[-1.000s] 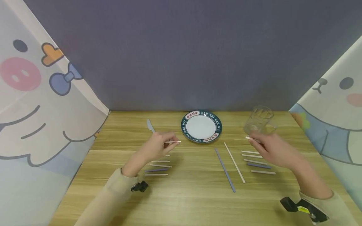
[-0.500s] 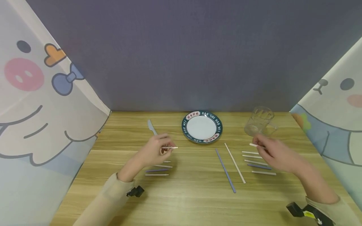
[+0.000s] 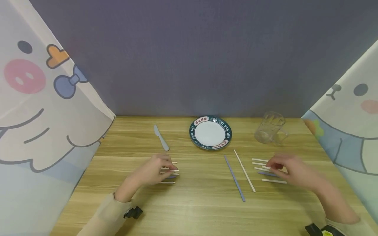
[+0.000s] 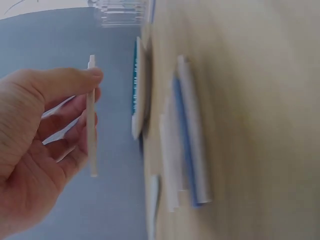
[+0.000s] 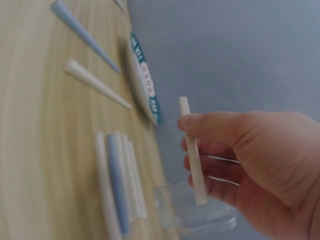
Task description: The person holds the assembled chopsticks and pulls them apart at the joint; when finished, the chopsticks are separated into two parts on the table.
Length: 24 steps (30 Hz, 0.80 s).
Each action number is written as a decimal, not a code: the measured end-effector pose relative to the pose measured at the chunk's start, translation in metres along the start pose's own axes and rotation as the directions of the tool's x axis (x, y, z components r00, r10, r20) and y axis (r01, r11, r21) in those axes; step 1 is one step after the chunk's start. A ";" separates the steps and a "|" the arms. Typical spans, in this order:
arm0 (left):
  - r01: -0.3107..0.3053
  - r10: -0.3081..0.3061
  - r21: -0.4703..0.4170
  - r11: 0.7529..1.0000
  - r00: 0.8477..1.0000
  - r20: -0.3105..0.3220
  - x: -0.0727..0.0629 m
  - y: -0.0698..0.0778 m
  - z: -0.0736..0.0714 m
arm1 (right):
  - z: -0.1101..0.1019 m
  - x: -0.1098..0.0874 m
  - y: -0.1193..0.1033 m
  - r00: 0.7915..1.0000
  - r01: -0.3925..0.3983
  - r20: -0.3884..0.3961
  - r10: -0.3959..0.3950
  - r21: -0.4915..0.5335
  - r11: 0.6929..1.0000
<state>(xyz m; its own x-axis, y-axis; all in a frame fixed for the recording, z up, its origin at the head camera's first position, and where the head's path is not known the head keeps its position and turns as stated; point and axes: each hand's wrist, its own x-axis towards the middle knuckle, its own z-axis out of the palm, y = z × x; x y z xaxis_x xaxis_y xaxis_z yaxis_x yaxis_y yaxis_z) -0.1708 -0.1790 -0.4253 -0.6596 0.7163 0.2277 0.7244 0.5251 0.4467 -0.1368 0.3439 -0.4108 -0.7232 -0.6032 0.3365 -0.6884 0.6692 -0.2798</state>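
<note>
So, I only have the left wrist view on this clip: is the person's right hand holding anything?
Observer: Yes, the right wrist view shows the right hand pinching a short white stick between thumb and fingers.
Operator: What lies on the table near that hand?
Observer: A blue stick lies there among white ones.
Operator: And the knife cut off at my bottom edge, which way does its blade point?
Observer: The head view shows the whole knife, left of the plate, blade end pointing away from the person.
</note>
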 end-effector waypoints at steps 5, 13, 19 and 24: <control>0.047 -0.039 -0.103 0.994 0.996 0.085 -0.011 -0.001 0.008 | 0.010 -0.013 0.003 0.997 -0.031 0.069 0.023 0.116 0.993; 0.140 -0.105 -0.162 0.977 0.972 0.209 -0.019 0.001 0.016 | 0.022 -0.023 0.008 0.992 -0.016 0.127 -0.014 0.234 0.972; 0.147 -0.098 -0.180 0.973 0.962 0.256 -0.023 0.000 0.023 | 0.031 -0.030 0.011 0.994 0.019 0.098 -0.048 0.278 0.960; 0.158 -0.101 -0.207 0.965 0.959 0.266 -0.026 -0.004 0.026 | 0.035 -0.030 0.010 0.993 0.033 0.098 -0.061 0.264 0.964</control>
<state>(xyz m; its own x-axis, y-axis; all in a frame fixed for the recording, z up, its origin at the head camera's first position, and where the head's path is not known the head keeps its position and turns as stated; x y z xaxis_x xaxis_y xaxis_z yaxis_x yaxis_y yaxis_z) -0.1514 -0.1875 -0.4549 -0.6521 0.7561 -0.0563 0.5534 0.5254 0.6463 -0.1236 0.3533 -0.4555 -0.6820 -0.6822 0.2636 -0.7023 0.5103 -0.4963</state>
